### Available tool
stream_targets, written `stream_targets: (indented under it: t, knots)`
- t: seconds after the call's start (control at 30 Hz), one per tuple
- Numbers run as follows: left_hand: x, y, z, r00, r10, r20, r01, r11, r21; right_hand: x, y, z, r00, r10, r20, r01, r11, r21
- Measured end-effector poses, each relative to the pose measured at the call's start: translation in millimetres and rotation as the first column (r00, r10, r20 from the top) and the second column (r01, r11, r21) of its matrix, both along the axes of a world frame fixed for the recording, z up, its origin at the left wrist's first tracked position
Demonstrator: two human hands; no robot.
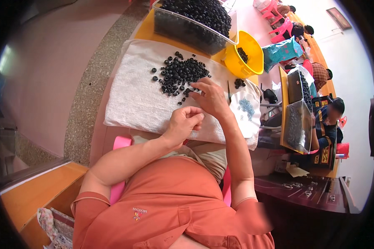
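Note:
A loose pile of small black ring-shaped parts [180, 72] lies on a white cloth [131, 91] in front of me. My right hand [212, 97] reaches to the pile's near right edge, its fingertips apart beside a few black parts. Closer to my body, my left hand [182, 126] is closed in a pinch above the cloth. Whatever its fingers hold, if anything, is hidden. To the right of my right hand, a white sheet [241, 122] bears a patch of small bluish pieces [246, 107]. A thin dark tool [229, 90] lies beside it.
Behind the cloth stands a clear bin [187, 35] heaped with black parts. A yellow bucket [255, 56] with some parts inside is to its right, near a small dark cluster [239, 83]. Further right, people sit along another table with clear bins [299, 124].

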State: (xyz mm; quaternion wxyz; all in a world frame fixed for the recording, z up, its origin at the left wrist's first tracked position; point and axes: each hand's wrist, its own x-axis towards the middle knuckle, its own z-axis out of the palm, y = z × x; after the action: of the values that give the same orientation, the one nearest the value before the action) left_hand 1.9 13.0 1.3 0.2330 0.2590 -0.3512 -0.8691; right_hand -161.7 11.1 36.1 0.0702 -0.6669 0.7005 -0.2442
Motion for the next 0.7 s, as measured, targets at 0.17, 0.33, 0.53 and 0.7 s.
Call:
stream_targets:
  t: [0.17,0.33,0.53,0.7]
  knots:
    - [0,1,0,0.999,0.033,-0.004,-0.033,0.999,0.007,6,-5,0,0.996,0.052,-0.066,-0.049,0.998,0.049]
    - [1,2,3,0.998,0.064,0.000,-0.064,0.998,0.005,8,-10,4,0.994,0.072,-0.078,-0.066,0.995,0.074]
    - [-1,5,4,0.992,0.124,0.021,-0.124,0.992,0.008,14,-20,5,0.993,0.091,-0.070,-0.083,0.991,0.109]
    - [0,4,0,0.990,0.136,0.024,-0.136,0.991,-0.006,18,-28,10,0.988,0.116,-0.100,-0.091,0.971,0.222]
